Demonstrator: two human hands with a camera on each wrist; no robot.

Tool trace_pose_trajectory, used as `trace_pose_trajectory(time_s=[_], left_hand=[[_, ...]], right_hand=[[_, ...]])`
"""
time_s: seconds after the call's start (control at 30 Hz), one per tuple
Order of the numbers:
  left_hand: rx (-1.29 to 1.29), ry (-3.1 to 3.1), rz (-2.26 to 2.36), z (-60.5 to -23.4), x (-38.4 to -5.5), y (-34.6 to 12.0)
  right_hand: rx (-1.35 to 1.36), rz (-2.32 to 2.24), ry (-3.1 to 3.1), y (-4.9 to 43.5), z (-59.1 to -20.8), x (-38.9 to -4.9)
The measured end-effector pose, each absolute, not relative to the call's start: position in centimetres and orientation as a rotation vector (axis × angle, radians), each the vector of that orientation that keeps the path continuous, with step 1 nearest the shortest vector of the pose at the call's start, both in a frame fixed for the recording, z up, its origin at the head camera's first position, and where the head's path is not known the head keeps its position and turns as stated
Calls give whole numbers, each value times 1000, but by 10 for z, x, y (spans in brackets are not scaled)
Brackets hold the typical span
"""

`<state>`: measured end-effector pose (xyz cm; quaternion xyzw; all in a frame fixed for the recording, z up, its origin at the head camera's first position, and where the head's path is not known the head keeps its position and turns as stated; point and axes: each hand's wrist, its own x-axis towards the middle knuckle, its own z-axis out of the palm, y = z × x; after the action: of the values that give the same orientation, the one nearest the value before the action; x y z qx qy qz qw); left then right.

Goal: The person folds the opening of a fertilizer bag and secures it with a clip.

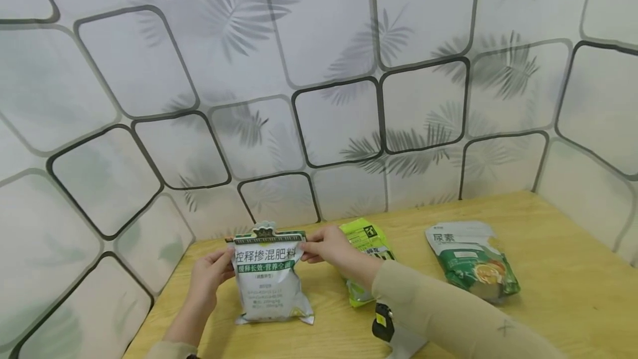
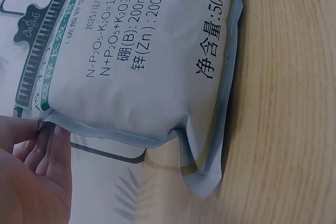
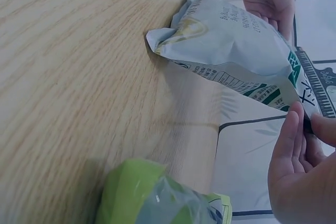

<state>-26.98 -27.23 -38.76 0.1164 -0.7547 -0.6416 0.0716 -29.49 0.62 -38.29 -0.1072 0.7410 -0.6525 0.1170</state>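
A white fertilizer bag (image 1: 269,287) with green and black print stands upright on the wooden table, its top closed by a dark clip (image 1: 264,235) with piano-key stripes and a "Music" tab. My left hand (image 1: 208,276) pinches the bag's upper left edge between thumb and fingers, as the left wrist view shows at the side seam. On the opposite side, my right hand (image 1: 329,245) pinches the upper right edge just under the clip's end. Both hands appear in the right wrist view, with the bag's lower corner (image 3: 160,40) at the tabletop.
A lime-green bag (image 1: 361,231) lies behind my right forearm. Farther right is a white and green bag (image 1: 473,259) with a food picture. Near the front edge, a black and yellow object (image 1: 382,323) sits partly under my sleeve. A patterned wall covering (image 1: 344,121) rises behind the table.
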Motion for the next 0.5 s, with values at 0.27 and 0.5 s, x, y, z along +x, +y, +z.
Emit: trace_pose_trajectory(time_s=[0.27, 0.5], left_hand=[[373, -2284, -1922, -392, -274, -272], [358, -2285, -1920, -395, -279, -270]], right_hand=[[-228, -1921, 2152, 2, -384, -298], [-176, -1960, 2138, -1, -388, -301]])
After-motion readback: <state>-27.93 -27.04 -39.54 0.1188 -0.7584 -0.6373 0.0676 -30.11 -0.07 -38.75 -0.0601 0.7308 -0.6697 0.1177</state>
